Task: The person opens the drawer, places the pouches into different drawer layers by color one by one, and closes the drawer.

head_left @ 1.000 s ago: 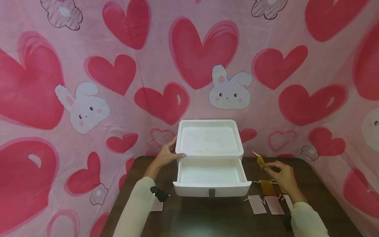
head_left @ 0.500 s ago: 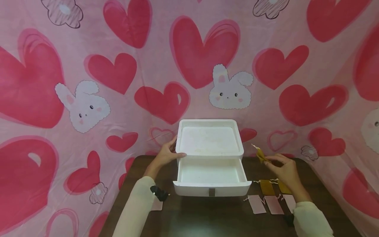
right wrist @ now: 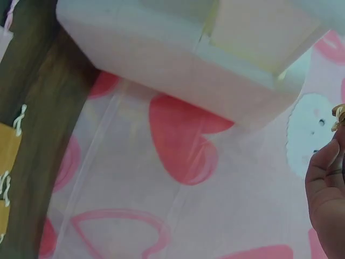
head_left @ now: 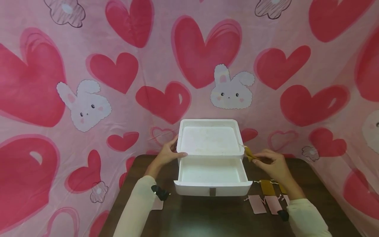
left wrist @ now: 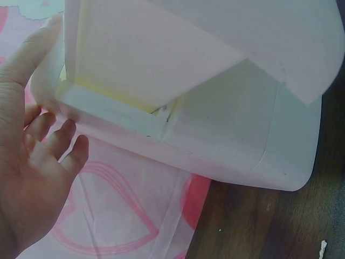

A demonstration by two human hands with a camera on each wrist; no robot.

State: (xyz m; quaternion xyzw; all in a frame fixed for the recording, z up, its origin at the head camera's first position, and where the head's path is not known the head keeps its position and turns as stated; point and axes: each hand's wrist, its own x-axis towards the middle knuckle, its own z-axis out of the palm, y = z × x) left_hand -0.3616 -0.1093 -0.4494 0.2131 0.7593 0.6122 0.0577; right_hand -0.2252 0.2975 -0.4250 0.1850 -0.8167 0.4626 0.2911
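A pink cloth (head_left: pixel 158 65) is hung behind the desk (head_left: pixel 207 214) and is marked by creases. Large red hearts (head_left: pixel 204 49) are printed across it, and some smaller hearts (head_left: pixel 282 140) are drawn only in outline. Between them two white rabbit heads (head_left: pixel 232 93) are shown whole, while a third (head_left: pixel 371 126) is cut off at the right edge. Shaded flowers (head_left: pixel 99 192) are scattered about. The desk is finished in dark brown, and its far corners are rounded.
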